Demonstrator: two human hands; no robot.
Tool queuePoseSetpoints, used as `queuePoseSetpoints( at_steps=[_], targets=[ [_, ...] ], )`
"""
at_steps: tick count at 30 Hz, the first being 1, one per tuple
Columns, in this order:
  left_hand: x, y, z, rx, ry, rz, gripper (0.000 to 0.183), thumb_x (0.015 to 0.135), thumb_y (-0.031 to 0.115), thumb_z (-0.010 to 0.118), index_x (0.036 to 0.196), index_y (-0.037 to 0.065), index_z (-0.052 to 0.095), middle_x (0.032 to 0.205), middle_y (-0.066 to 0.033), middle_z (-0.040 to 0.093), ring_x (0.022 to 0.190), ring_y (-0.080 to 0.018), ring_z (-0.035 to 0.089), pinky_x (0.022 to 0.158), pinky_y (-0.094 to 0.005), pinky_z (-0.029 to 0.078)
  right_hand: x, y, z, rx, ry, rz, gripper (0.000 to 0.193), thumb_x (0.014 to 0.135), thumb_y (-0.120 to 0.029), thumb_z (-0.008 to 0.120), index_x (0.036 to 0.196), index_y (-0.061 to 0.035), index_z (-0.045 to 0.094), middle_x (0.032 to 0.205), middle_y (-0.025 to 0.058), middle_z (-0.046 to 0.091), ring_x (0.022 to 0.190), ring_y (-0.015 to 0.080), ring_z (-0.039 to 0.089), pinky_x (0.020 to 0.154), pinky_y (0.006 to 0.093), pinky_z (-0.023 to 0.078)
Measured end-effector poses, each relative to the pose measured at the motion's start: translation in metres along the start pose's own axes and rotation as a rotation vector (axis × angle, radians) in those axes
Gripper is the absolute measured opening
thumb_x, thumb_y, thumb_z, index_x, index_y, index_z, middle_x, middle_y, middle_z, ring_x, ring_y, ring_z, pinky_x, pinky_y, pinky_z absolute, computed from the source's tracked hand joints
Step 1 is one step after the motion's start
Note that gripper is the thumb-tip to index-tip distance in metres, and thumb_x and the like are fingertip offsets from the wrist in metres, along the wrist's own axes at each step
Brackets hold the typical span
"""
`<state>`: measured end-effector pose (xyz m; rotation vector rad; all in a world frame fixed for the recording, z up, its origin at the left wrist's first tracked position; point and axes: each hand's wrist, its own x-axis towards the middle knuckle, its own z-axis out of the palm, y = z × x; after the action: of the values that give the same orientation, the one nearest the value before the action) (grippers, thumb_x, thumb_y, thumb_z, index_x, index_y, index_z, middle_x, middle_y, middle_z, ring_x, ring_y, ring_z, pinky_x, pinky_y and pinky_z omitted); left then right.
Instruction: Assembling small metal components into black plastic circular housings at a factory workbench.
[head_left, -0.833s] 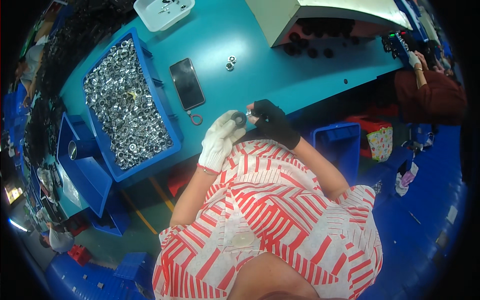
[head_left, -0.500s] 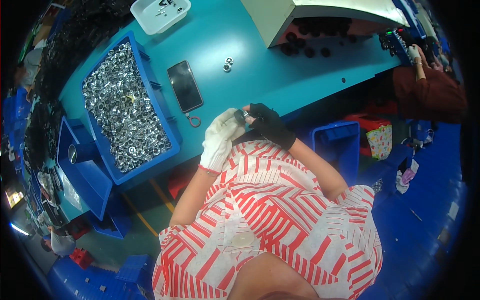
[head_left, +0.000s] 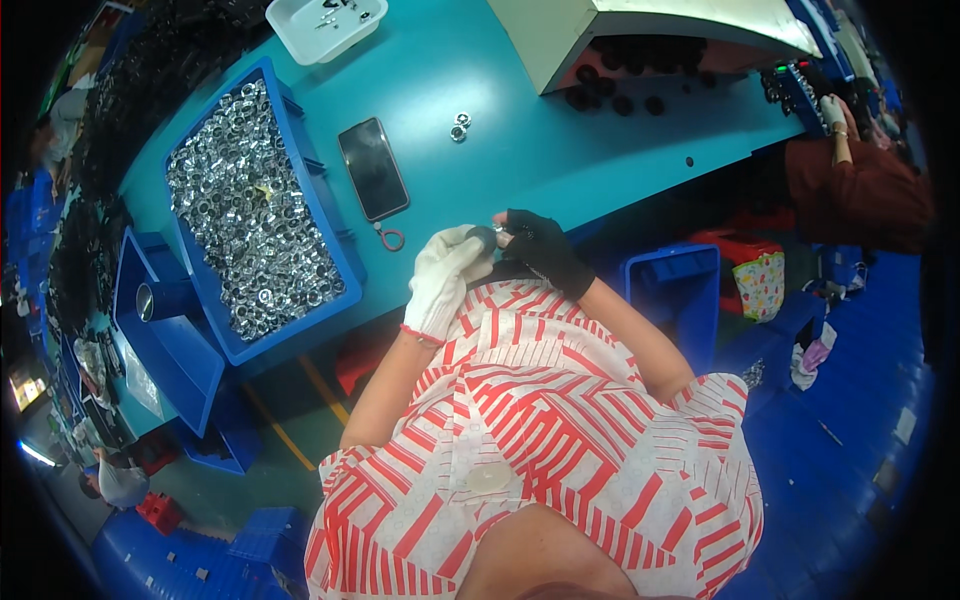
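Note:
My left hand (head_left: 443, 270), in a white glove, is closed with its thumb and fingers pressed on a small dark rounded piece (head_left: 484, 238). Its exact kind is too small to make out. Beside it my right hand (head_left: 543, 252), in a black glove with bare fingertips, pinches a small shiny metal ring (head_left: 501, 231). Both hands meet in front of my body at the bench's near edge, the ring and the dark piece close together. Whether these two touch is hard to tell. On the bench ahead lie a few loose metal rings (head_left: 460, 127).
Left on the teal bench (head_left: 440, 180) stands a blue crate (head_left: 350, 290) full of shiny rings. A phone (head_left: 374, 170) with a red ring strap (head_left: 392, 240) lies beside it. Farther off are a white tray (head_left: 318, 45) and a cream metal housing (head_left: 545, 40) over black round parts. Another person (head_left: 850, 190) works at far right.
The white-gloved fingers have turned slightly, and more of the dark piece shows. Both hands stay together at nearly the same place. The view has shifted a little.

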<state>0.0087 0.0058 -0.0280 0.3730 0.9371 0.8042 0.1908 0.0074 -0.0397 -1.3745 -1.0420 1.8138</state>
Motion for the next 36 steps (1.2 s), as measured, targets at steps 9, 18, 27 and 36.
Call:
queuePoseSetpoints(
  at_steps=[9, 18, 27, 36],
  targets=[
    [-0.005, 0.005, 0.013, -0.12, -0.035, 0.05, 0.04, 0.086, 0.013, 0.058, 0.12, -0.007, 0.047, 0.097, -0.0135, 0.059, 0.081, -0.0178, 0.061, 0.066, -0.0236, 0.055, -0.005, -0.001, 0.003, -0.376, 0.104, -0.44, 0.032, 0.08, -0.006, 0.065, 0.111, -0.0037, 0.057, 0.099, 0.0081, 0.059, 0.079, 0.0138, 0.06, 0.071, 0.0252, 0.048],
    [-0.003, 0.0, -0.001, -0.158, -0.21, 0.083, 0.047, 0.088, 0.022, 0.052, 0.123, -0.009, 0.042, 0.107, -0.0183, 0.056, 0.094, -0.0229, 0.057, 0.075, -0.0265, 0.051, -0.004, -0.002, 0.001, -0.432, 0.165, -0.452, 0.031, 0.078, -0.006, 0.067, 0.108, -0.004, 0.059, 0.095, 0.0083, 0.058, 0.073, 0.0142, 0.058, 0.067, 0.0262, 0.047],
    [-0.003, -0.002, 0.001, -0.187, -0.121, 0.035, 0.045, 0.091, 0.016, 0.046, 0.126, -0.011, 0.038, 0.107, -0.0153, 0.055, 0.091, -0.0195, 0.059, 0.078, -0.0278, 0.053, -0.011, -0.016, 0.009, -0.493, 0.134, -0.477, 0.029, 0.077, -0.008, 0.068, 0.104, -0.0056, 0.058, 0.094, 0.0076, 0.059, 0.07, 0.0159, 0.062, 0.064, 0.0271, 0.048],
    [0.002, -0.004, -0.003, -0.169, -0.135, 0.02, 0.04, 0.09, 0.007, 0.044, 0.125, -0.012, 0.038, 0.105, -0.013, 0.054, 0.089, -0.0172, 0.06, 0.08, -0.0282, 0.055, -0.004, -0.014, 0.008, -0.613, 0.095, -0.56, 0.027, 0.074, -0.014, 0.07, 0.098, -0.01, 0.06, 0.095, 0.0068, 0.059, 0.073, 0.0183, 0.062, 0.064, 0.0297, 0.05]
  ],
)
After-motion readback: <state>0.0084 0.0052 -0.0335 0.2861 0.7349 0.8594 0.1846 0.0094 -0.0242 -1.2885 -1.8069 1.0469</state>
